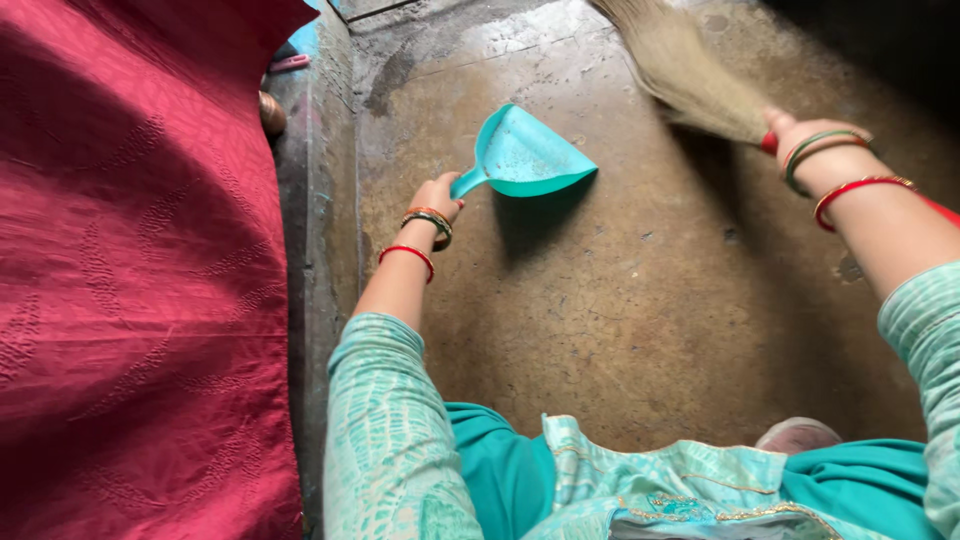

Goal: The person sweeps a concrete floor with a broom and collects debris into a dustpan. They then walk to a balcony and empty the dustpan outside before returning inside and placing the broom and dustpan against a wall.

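Worn, brownish concrete floor (640,300) fills the view, with red embroidered cloth (130,280) draped at nine o'clock. At eleven o'clock the left hand (438,195) is clenched around the handle of a teal dustpan (525,155), whose mouth faces three o'clock and sits low over the floor. At one o'clock the right hand (790,130) grips the bound end of a grass broom (690,70); its bristles fan toward twelve o'clock, apart from the pan. Sweeping well, to my judgement, means pressing the pan's lip flat on the concrete and drawing the bristles in short strokes toward it.
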